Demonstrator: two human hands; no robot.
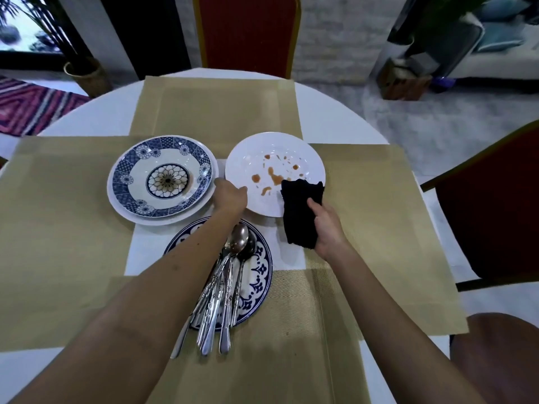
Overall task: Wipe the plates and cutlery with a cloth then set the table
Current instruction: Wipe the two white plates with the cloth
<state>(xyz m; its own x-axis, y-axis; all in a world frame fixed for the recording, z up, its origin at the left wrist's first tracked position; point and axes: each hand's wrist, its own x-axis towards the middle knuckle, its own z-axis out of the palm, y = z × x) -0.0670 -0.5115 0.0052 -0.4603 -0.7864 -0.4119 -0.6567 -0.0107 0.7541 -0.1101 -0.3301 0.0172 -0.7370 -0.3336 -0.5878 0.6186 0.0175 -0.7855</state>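
Left hand pinches the rim of the stained white plate; right hand grips a black cloth lying on its edge.

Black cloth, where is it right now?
In the head view, the black cloth is right of centre, held in the right hand, its top end lying on the near edge of the stained white plate.

Dim, cool indoor light lies evenly on the worktop with only soft shadows, brighter daylight glows at the window top left, the wide lens bows the edges, and everything beyond the worktop looks smeared and soft.
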